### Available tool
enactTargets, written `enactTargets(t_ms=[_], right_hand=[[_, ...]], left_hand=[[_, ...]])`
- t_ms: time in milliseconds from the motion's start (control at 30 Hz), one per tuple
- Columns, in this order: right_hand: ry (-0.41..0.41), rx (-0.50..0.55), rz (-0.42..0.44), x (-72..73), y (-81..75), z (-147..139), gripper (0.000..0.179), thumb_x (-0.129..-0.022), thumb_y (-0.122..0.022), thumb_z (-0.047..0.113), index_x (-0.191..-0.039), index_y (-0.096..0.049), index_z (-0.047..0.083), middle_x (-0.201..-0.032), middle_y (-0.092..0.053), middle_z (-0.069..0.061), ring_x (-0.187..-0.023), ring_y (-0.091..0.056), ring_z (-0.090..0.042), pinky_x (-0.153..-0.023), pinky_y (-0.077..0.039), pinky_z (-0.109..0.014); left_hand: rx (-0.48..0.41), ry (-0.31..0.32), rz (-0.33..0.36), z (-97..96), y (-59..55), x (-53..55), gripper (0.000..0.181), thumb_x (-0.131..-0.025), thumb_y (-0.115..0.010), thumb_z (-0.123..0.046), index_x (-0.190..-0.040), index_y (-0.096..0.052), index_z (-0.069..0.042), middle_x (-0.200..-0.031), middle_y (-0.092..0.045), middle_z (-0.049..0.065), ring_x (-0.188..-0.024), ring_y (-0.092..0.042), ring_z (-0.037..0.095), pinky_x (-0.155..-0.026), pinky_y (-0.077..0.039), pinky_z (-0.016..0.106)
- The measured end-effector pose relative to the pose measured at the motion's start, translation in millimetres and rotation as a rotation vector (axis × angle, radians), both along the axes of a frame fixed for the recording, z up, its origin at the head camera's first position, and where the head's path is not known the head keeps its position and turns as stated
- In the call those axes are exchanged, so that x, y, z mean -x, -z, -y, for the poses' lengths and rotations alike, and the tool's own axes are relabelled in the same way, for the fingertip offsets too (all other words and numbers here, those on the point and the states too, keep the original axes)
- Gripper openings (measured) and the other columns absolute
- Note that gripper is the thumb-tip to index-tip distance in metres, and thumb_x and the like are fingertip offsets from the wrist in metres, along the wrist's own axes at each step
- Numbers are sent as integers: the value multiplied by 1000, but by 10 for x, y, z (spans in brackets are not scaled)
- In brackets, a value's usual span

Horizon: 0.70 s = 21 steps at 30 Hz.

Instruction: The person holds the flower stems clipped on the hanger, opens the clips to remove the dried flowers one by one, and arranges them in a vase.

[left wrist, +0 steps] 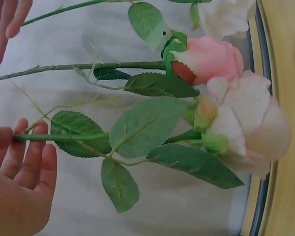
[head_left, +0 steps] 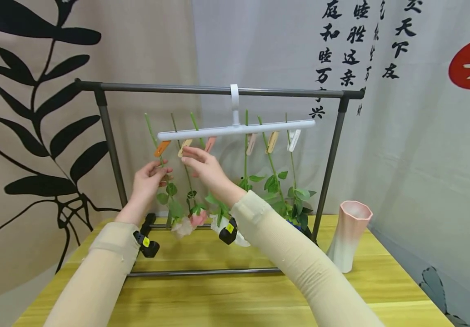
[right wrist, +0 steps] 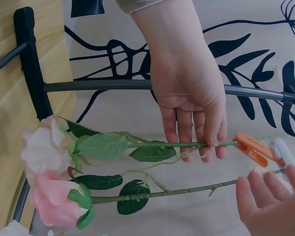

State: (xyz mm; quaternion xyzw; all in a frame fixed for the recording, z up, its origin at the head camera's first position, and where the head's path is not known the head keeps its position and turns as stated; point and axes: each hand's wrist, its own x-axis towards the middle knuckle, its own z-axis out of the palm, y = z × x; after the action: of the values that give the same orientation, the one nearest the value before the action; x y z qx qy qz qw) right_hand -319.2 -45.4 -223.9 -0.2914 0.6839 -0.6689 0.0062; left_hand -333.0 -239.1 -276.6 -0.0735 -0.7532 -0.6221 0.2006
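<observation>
My left hand [head_left: 148, 184] pinches the green stem of a pale artificial rose [left wrist: 255, 123], just under an orange clothespin [head_left: 162, 148]. The bloom hangs head down, leaves [left wrist: 147, 125] between it and my fingers. To its right, my right hand [head_left: 212, 175] has its fingertips at a beige clothespin [head_left: 184, 147] and pinches it; the fingers partly cover it. A pink rose [left wrist: 211, 59] hangs upside down from that clothespin. Both clothespins sit under the white hanger bar [head_left: 235, 130]. In the right wrist view the left hand's fingers [right wrist: 184, 132] lie behind the stem.
The hanger's hook [head_left: 235, 97] loops over a dark metal rack [head_left: 169, 88] on a wooden table [head_left: 202, 299]. More clothespins, including a white one [head_left: 294, 140], hold other upside-down flowers on the right. A pink-and-white vase [head_left: 347, 240] stands at the table's right.
</observation>
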Motion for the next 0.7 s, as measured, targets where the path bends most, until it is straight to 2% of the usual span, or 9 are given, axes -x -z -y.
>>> enactTargets(t_ms=[100,233,433,567,700], right_hand=[[-11,22,11,4,6,10,41,-101,-55,20,-140,-52,9,-134,-57,-7,-121,-54,-19,-97,-46,-43],[-62,38,26,47,38,40,40,-102,-53,22,-140,-51,9,-133,-59,-7,-122,-54,-23,-98,-46,-42],[-88,59,44,29,21,133,43,-101,-54,23,-141,-50,8,-136,-56,-7,-123,-54,-23,-99,-45,-37],[-110,73,51,11,10,228,50,-100,-56,18,-147,-42,10,-146,-46,-5,-131,-45,-19,-105,-40,-41],[-117,56,62,-23,-2,325,62,-99,-57,16,-153,-28,13,-156,-31,-2,-140,-32,-17,-111,-30,-37]], left_hand=[[2,-9,4,-7,-38,-46,41,-103,-48,-17,-142,-47,-3,-124,-62,19,-96,-65,18,-84,-51,37],[12,-21,9,12,-54,-53,41,-103,-47,-14,-142,-46,-2,-126,-59,23,-96,-65,18,-85,-51,39],[33,-42,-14,41,-6,-4,41,-103,-49,-19,-141,-49,-5,-125,-61,22,-91,-65,11,-79,-53,30],[48,-46,-21,45,16,-12,43,-103,-50,-22,-142,-47,-5,-123,-62,20,-89,-64,7,-79,-54,28],[37,-34,-19,45,31,-31,46,-103,-50,-22,-144,-43,-3,-122,-62,20,-86,-64,5,-78,-54,26]])
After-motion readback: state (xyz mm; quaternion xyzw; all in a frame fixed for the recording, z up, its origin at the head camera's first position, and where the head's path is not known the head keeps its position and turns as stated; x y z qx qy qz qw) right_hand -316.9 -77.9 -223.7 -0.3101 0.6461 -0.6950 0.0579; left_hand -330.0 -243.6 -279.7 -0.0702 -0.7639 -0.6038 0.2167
